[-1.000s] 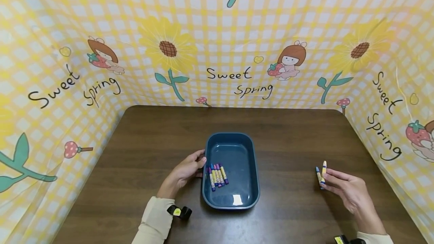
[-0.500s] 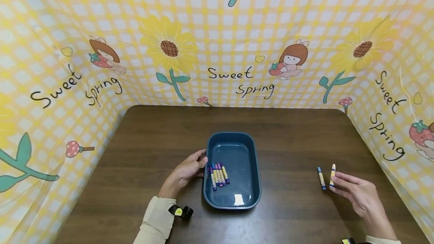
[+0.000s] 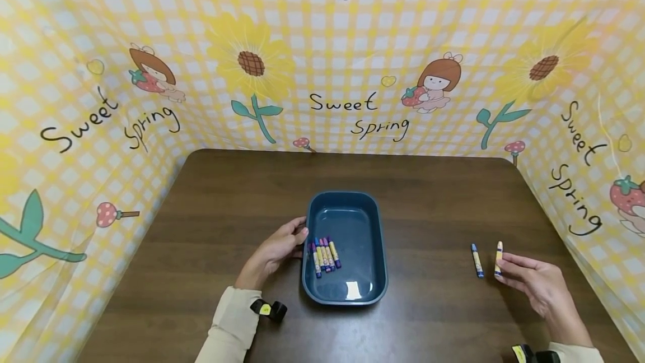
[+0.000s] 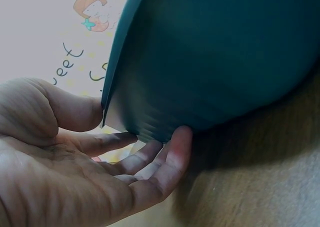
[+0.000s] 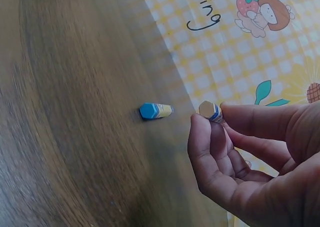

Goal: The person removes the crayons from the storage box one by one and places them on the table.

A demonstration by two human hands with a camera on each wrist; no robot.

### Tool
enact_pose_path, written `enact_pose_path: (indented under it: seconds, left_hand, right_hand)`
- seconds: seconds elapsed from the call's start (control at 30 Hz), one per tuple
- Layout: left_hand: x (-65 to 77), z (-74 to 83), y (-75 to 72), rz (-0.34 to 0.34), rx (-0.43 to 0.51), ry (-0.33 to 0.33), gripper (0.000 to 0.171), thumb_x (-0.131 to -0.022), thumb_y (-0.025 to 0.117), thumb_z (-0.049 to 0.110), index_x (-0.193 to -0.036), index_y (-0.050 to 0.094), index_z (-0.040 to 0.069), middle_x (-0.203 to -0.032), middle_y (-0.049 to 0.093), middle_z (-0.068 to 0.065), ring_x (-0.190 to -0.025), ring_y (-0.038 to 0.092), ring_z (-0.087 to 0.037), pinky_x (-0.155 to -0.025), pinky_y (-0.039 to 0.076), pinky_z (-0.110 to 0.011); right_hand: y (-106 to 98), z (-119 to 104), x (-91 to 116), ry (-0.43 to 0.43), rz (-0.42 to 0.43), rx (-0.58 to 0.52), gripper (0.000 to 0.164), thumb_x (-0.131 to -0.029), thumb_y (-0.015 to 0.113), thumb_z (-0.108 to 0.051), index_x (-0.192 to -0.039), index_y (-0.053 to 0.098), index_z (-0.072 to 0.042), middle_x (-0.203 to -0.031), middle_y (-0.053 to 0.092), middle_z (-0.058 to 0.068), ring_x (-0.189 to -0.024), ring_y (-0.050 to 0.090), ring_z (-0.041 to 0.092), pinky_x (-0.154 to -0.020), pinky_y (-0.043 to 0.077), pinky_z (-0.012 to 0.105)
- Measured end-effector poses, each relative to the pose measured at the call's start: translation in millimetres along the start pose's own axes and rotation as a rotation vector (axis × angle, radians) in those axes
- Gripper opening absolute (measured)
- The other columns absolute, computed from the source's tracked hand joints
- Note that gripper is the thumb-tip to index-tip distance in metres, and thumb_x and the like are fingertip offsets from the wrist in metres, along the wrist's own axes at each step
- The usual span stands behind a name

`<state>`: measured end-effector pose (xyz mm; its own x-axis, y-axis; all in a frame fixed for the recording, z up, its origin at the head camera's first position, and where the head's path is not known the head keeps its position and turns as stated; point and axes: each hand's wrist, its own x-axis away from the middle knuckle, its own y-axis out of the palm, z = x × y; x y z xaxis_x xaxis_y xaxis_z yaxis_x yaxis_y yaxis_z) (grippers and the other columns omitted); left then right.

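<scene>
Grip of right hand (image 3: 536, 285) is clamped on a pale-tipped crayon (image 3: 499, 256), thumb against fingertips, well right of the blue tray (image 3: 360, 248); blue crayon (image 3: 477, 261) lies just beside it, apart, on the brown surface (image 3: 428, 200). Left hand (image 3: 274, 251) grips the tray's left side, thumb at rim, bent fingers against outer wall; crayon bunch (image 3: 325, 255) sits inside near that wall.

Pale, perhaps cream crayon (image 3: 499, 254) farther right

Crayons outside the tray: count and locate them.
2: one blue crayon on the table, one pale crayon pinched by the right hand; no others show.
</scene>
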<state>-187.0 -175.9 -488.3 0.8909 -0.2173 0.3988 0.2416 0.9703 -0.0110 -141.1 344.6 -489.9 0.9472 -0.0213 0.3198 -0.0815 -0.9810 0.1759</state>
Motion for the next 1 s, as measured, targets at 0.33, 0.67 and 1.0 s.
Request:
enact_pose_path:
  seconds: [0.33,0.67,1.0]
  left_hand:
    - [-2.7,3.1,1.2,-0.012,-0.002,0.007,0.050,-0.110,0.038,0.012,-0.157,0.027,0.000,-0.139,0.048,-0.025,-0.111,0.058,-0.028,-0.085,0.053,-0.037]
    - [1.6,3.5,-1.6,-0.005,0.000,-0.004,0.051,-0.110,0.037,0.012,-0.158,0.024,-0.001,-0.141,0.047,-0.026,-0.114,0.059,-0.029,-0.090,0.053,-0.039]
    - [4.7,0.5,1.1,0.041,-0.001,-0.015,0.051,-0.110,0.040,0.014,-0.158,0.028,0.000,-0.140,0.052,-0.024,-0.111,0.061,-0.028,-0.091,0.054,-0.042]
  right_hand:
    - [-3,-4,-7,0.032,0.000,0.086,0.038,-0.091,0.064,0.013,-0.083,0.080,-0.021,-0.086,0.077,-0.006,-0.078,0.074,0.010,-0.072,0.061,0.028]
    - [-3,-3,-14,0.112,-0.001,0.219,0.032,-0.091,0.066,0.011,-0.084,0.079,-0.018,-0.086,0.075,-0.010,-0.078,0.073,0.008,-0.074,0.061,0.030]
    - [-1,-2,-20,0.142,0.006,0.337,0.015,-0.090,0.068,0.009,-0.096,0.078,-0.001,-0.088,0.074,-0.005,-0.077,0.073,0.009,-0.074,0.062,0.032]
